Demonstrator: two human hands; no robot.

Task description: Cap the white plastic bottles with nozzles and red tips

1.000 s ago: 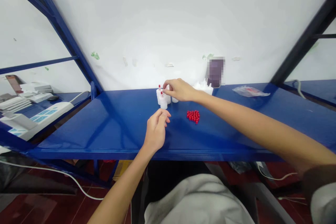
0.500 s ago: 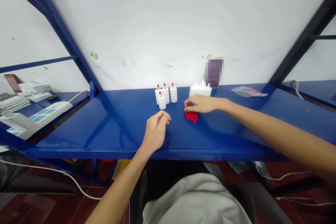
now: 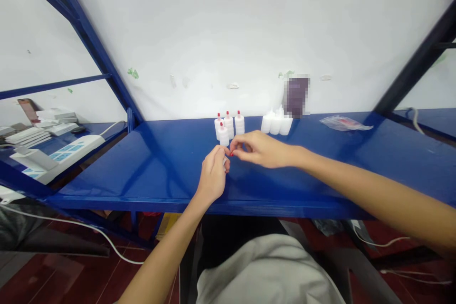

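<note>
My right hand (image 3: 261, 149) pinches a small red cap (image 3: 232, 154) between thumb and fingertips. Its fingertips meet those of my left hand (image 3: 213, 171), whose fingers are curled closed; what lies inside them, if anything, is hidden. Just beyond the hands stand several white squeeze bottles with red tips, the nearest being a capped bottle (image 3: 223, 137). To their right is a cluster of white bottles (image 3: 275, 124) with pale pointed tops and no red on them. The heap of loose red caps is covered by my right hand.
All this is on a blue metal table (image 3: 167, 166) against a white wall. A clear plastic bag (image 3: 345, 123) lies at the right, and a blurred dark object (image 3: 296, 96) leans on the wall. Left of the blue frame are a power strip (image 3: 71, 154) and white boxes (image 3: 30, 135).
My right hand has moved left from the pile of red caps, carrying one cap, and now meets my left hand. The view has shifted slightly.
</note>
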